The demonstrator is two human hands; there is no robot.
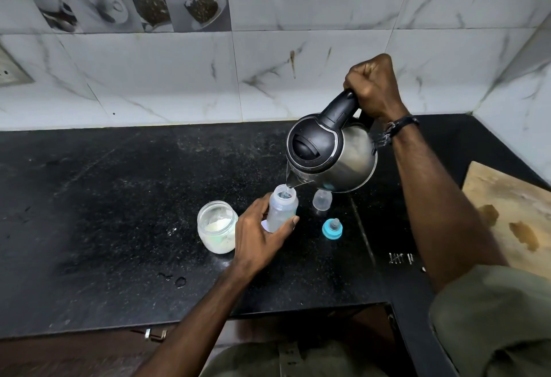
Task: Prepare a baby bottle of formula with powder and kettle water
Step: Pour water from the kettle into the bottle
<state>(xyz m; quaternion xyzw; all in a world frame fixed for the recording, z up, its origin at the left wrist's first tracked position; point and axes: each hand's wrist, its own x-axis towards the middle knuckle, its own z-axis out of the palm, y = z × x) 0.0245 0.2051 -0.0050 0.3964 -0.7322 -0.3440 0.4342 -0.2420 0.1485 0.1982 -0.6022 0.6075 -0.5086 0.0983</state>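
Observation:
A clear baby bottle [283, 206] stands upright and uncapped on the black counter [119, 197], with my left hand [259, 233] wrapped around its lower body. My right hand [372, 87] grips the black handle of a steel kettle [331, 153], which is tilted with its spout just over the bottle's mouth. A thin stream of water runs from spout into bottle. An open glass jar of white powder [216, 227] sits just left of the bottle. The blue teat ring [332, 228] and a clear cap [322, 200] lie to the right.
A wooden board [512, 215] with wet stains lies at the right edge. Marbled wall tiles [179, 78] back the counter, with a wall socket [12, 72] at far left. Water drops [179, 281] mark the counter near its front edge.

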